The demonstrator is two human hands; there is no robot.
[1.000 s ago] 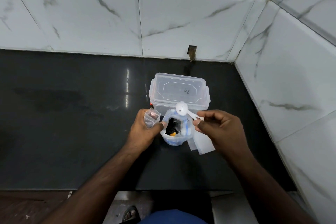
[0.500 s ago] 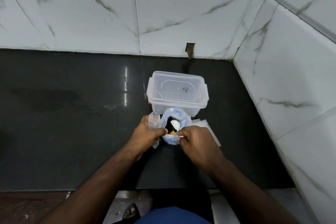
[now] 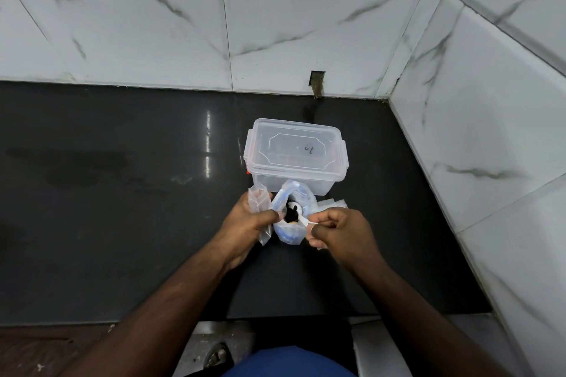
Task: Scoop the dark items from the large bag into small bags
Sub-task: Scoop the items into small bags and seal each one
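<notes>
While right hand [image 3: 340, 231] pinches plastic spoon [image 3: 303, 220], crinkly clear bag [image 3: 291, 234] w/ dark bits.

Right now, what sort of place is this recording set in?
Probably a home kitchen corner. A glossy black stone counter meets marble-look white wall tiles on two sides, and a clear lidded plastic food container stands on it behind the hands.

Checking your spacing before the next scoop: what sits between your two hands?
In the head view, the large bag stands open between the left hand and right hand, with the white spoon reaching into its dark contents.
</notes>
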